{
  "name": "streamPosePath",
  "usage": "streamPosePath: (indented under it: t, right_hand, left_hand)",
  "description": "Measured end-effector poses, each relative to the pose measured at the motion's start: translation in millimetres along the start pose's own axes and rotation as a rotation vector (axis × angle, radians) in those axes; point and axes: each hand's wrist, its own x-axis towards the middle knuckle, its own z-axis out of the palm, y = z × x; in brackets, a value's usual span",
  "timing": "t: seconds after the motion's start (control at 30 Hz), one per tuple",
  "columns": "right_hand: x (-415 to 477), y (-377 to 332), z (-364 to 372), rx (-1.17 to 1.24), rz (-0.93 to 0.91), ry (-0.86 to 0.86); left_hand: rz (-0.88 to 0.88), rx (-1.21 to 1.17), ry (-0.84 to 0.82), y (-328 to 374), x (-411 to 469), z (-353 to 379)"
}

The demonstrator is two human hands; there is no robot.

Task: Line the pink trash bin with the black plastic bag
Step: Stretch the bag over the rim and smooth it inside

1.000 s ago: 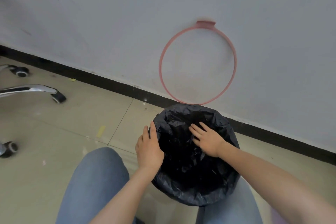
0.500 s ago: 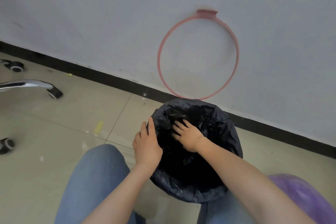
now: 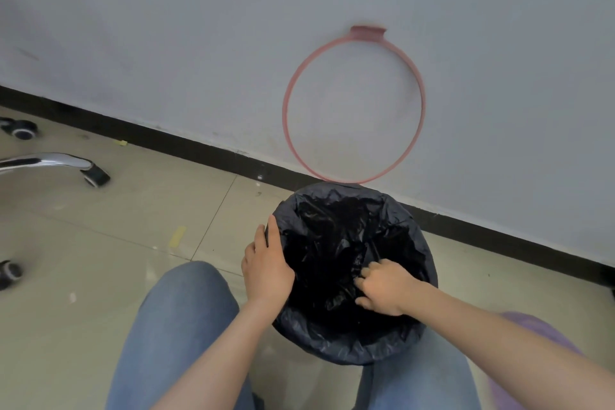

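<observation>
Head view: black bag (image 3: 382, 210) mouth faces up, R hand (image 3: 386, 288) inside.

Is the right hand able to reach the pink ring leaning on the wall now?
Probably yes: the right hand is down inside the black bag, and nothing stands between it and the pink ring.

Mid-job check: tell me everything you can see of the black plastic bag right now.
The black plastic bag is thin, glossy and heavily crinkled. It sits open inside the bin, its mouth folded outward over the whole rim, so none of the bin's pink shows. The lining sags in loose folds toward a dark bottom. The left hand rests flat on the rim's left edge; the right hand reaches inside at the near right, fingers curled into the film. The far edge nearly meets the pink ring leaning against the wall.
</observation>
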Motion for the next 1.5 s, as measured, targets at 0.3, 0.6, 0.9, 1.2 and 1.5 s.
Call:
streamPosePath:
  t: [0.3,0.6,0.9,1.2,1.5]
  right_hand:
    - [-12,79,-80,0.789,0.561,1.23]
    - [16,136,-113,1.753,0.597,0.996]
    - [19,157,-116,1.75,0.644,0.936]
    - [-1,129,-134,1.69,0.338,1.168]
    - [-80,62,-97,0.693,-0.024,0.603]
  left_hand:
    - [-0.007,-0.021,-0.007,1,-1,-2]
    - [-0.007,-0.151,0.027,1,-1,0]
    - [0.029,-0.278,0.035,-9,8,-4]
    - [0.032,-0.239,0.084,-16,50,-25]
    - [0.061,-0.583,-0.003,6,88,-31]
